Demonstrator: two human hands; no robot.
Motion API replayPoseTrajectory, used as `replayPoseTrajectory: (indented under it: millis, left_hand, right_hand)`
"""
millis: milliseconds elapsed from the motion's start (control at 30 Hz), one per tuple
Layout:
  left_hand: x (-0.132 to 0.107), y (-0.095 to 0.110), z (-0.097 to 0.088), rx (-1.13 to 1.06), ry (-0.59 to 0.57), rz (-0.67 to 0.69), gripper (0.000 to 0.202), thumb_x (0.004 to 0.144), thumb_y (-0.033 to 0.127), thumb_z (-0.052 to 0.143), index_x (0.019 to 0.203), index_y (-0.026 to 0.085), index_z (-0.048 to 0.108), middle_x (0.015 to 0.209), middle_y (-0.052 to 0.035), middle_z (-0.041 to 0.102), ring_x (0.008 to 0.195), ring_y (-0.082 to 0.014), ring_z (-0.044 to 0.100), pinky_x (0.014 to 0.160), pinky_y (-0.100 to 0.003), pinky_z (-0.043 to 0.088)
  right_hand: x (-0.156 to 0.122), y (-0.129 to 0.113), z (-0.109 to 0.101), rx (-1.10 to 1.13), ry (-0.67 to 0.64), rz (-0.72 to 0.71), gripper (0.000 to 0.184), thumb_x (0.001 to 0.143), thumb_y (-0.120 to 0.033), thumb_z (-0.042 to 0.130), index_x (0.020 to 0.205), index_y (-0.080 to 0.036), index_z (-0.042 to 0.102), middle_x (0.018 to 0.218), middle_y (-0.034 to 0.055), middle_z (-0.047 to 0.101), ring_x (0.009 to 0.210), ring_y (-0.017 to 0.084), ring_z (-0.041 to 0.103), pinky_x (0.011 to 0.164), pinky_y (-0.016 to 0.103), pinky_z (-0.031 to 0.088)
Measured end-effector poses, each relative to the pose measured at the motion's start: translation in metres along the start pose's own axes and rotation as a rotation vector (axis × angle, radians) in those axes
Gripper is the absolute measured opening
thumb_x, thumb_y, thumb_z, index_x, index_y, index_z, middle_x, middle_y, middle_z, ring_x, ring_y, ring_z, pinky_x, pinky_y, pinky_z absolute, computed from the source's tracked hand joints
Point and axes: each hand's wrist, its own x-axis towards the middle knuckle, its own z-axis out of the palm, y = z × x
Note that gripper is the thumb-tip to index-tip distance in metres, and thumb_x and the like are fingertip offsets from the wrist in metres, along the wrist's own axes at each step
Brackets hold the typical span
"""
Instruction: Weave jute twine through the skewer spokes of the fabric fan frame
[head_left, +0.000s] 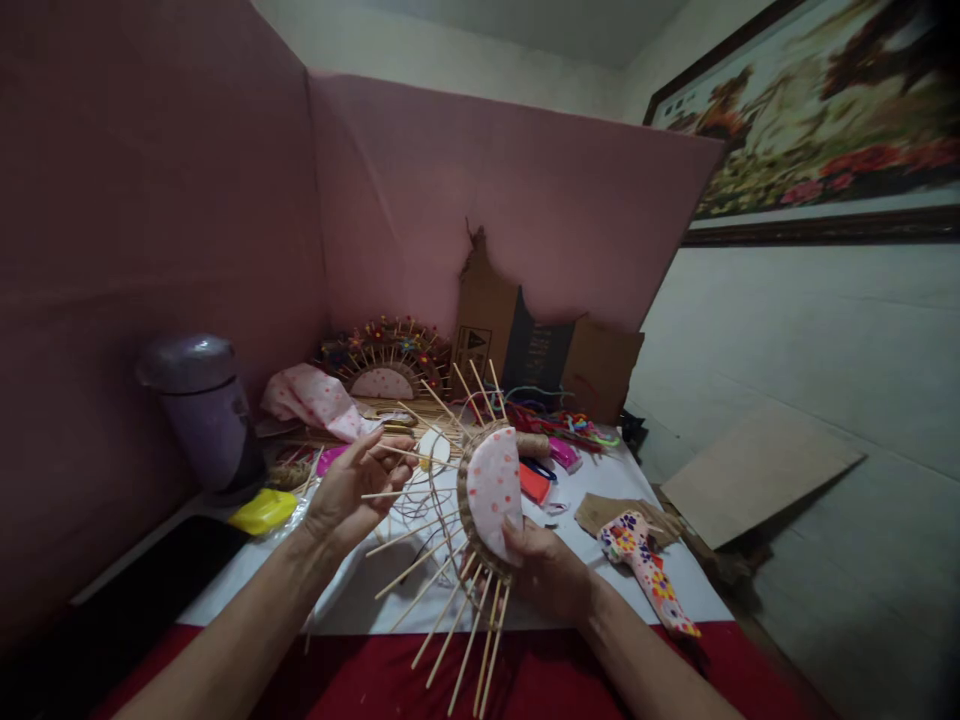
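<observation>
My right hand [551, 570] grips a half-round craft piece [493, 495] by its straight edge, thumb on the front. The piece has a white face with red dots, a rim of brown twine, and several thin wooden sticks [431, 598] fanning outward. A loop of twine [433, 490] runs across the sticks, apart from the rim. At the upper left sticks is my left hand [360, 490], palm up, with loosely curled fingers apart; whether its fingertips touch a stick is hard to tell.
Against the pink partition stands a similar decorated half-round piece [382, 380] beside cut cardboard [487, 310]. A purple tumbler [202, 420], dotted cloth [315, 395] and yellow packet [264, 511] lie left. Right are a twine roll [532, 445], coloured cords [585, 428] and a flower-patterned glue gun-shaped item [645, 565].
</observation>
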Motion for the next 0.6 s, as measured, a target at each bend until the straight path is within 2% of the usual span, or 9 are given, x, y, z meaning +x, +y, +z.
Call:
replayPoseTrajectory:
  millis: [133, 200, 400, 533, 600]
  left_hand:
    - [0.001, -0.004, -0.005, 0.086, 0.042, 0.059, 0.013, 0.071, 0.015, 0.060, 0.081, 0.009, 0.067, 0.060, -0.0026, 0.059, 0.049, -0.0055, 0.049, 0.039, -0.012, 0.036]
    - [0.002, -0.006, -0.007, 0.146, 0.065, 0.086, 0.016, 0.066, 0.011, 0.066, 0.082, 0.010, 0.068, 0.061, -0.0007, 0.059, 0.052, -0.0050, 0.051, 0.043, -0.011, 0.037]
    - [0.004, -0.010, -0.007, 0.333, 0.111, 0.198, 0.019, 0.060, 0.019, 0.076, 0.075, 0.011, 0.069, 0.059, 0.0001, 0.060, 0.049, -0.0050, 0.049, 0.045, -0.015, 0.035]
    - [0.007, -0.008, -0.006, 0.390, 0.167, 0.298, 0.027, 0.055, 0.023, 0.078, 0.078, 0.011, 0.069, 0.075, -0.0064, 0.068, 0.067, -0.0139, 0.059, 0.060, -0.022, 0.042]
    - [0.010, -0.006, -0.009, 0.393, 0.240, 0.360, 0.032, 0.055, 0.024, 0.076, 0.083, 0.013, 0.068, 0.081, -0.0063, 0.069, 0.070, -0.0145, 0.059, 0.061, -0.023, 0.041]
  right_hand:
    - [0.001, -0.001, 0.000, 0.044, -0.008, -0.020, 0.036, 0.076, -0.041, 0.064, 0.093, -0.009, 0.063, 0.077, 0.0102, 0.068, 0.066, 0.018, 0.064, 0.060, 0.027, 0.047]
    - [0.001, -0.002, 0.000, 0.046, -0.025, -0.024, 0.035, 0.076, -0.040, 0.064, 0.092, -0.009, 0.064, 0.076, 0.0097, 0.068, 0.064, 0.016, 0.063, 0.063, 0.028, 0.047]
    - [0.002, 0.000, -0.002, 0.031, -0.021, -0.026, 0.034, 0.077, -0.040, 0.063, 0.091, -0.010, 0.064, 0.074, 0.0091, 0.067, 0.063, 0.016, 0.062, 0.062, 0.028, 0.047]
    - [0.002, -0.001, 0.003, 0.040, 0.016, -0.055, 0.034, 0.075, -0.041, 0.065, 0.090, -0.011, 0.065, 0.075, 0.0084, 0.067, 0.064, 0.017, 0.061, 0.063, 0.028, 0.047]
    - [0.001, -0.003, 0.007, 0.050, 0.077, -0.072, 0.037, 0.074, -0.046, 0.064, 0.088, -0.011, 0.065, 0.074, 0.0079, 0.067, 0.065, 0.017, 0.061, 0.064, 0.029, 0.047]
